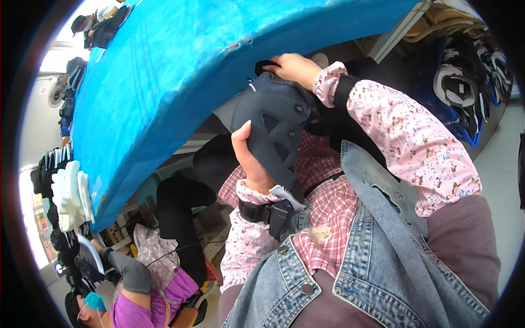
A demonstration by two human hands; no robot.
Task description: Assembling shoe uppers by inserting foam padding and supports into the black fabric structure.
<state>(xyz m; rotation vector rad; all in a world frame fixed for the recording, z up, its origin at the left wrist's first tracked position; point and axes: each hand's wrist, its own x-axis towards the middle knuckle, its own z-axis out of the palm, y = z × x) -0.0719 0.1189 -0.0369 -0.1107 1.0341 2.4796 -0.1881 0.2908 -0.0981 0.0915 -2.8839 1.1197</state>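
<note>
A dark grey-blue shoe upper (276, 123) hangs in front of my body, tilted, with triangular cut-outs and small eyelets along its face. My left hand (251, 156) is closed around its lower left side, the thumb pointing up along the edge and the other fingers hidden behind it. At its upper end, by a ribbed knit-like edge, my right hand (292, 68) is closed on a black part of the upper, fingers pinched together. The upper is held just off the near edge of the blue-covered table (164, 71).
Blue crates (470, 131) with several dark and white shoe parts stand at the right. White foam-like pieces (71, 194) hang over the table's left end. A co-worker in purple (134, 309) sits at lower left, holding a dark piece; another person (98, 24) is at the far end.
</note>
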